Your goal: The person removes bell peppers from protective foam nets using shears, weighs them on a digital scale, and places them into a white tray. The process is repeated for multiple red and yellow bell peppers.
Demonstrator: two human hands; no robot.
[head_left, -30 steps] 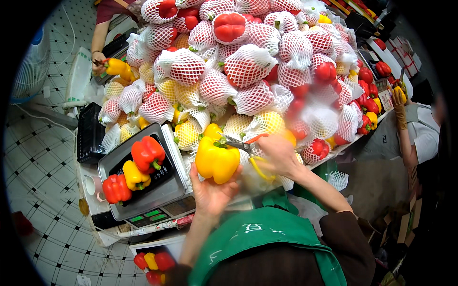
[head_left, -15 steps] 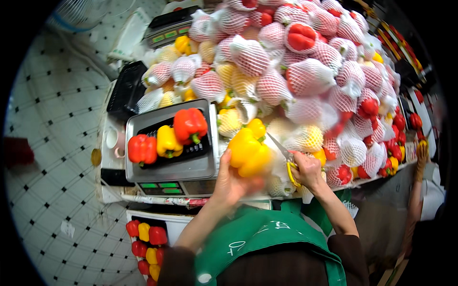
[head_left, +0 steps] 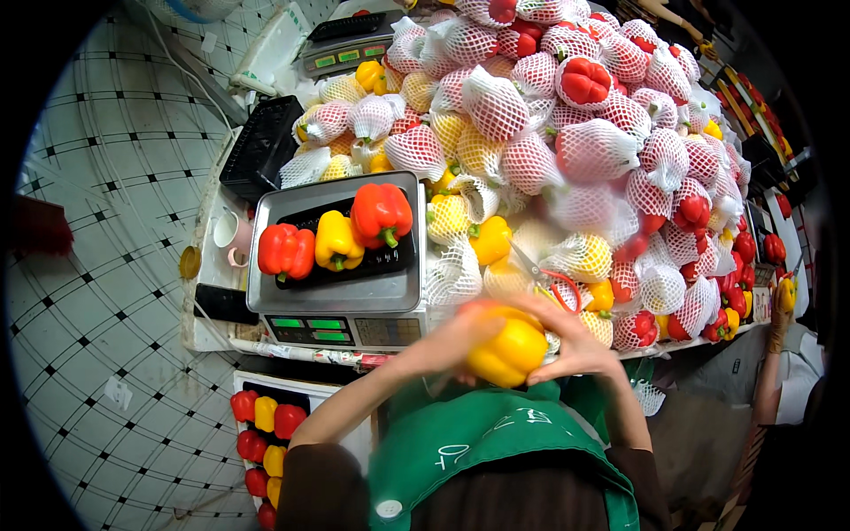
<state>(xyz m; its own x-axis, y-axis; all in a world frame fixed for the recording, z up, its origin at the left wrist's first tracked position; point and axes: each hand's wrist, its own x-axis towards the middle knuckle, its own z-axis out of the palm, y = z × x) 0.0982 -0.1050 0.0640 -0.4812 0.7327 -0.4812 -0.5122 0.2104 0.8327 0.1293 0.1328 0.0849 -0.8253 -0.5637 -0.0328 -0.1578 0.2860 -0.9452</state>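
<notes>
In front of my apron I have a yellow bell pepper [head_left: 509, 350] between my two hands. My left hand [head_left: 456, 341], smeared by motion, closes on the pepper's left side, and a blurred reddish patch shows above it. My right hand [head_left: 580, 343] curves round the right side, with a bit of white beside its fingers. Just beyond its fingers are scissors [head_left: 533, 267] with a reddish handle, blades pointing up-left; whether the hand touches them I cannot tell. Two red bell peppers [head_left: 286, 251] and a yellow one [head_left: 338, 242] sit in a black tray on the scale [head_left: 266, 296].
A big heap of net-wrapped peppers [head_left: 496, 102] covers the table. A black crate [head_left: 259, 146] and a pink mug [head_left: 232, 234] stand left of the scale. Below is a white box [head_left: 341, 403] with peppers. At the right edge is another person's hand [head_left: 783, 301].
The yellow pepper has come down toward my apron, and my right hand has moved from the scissors' handle to the pepper's side. The camera view has shifted slightly.
</notes>
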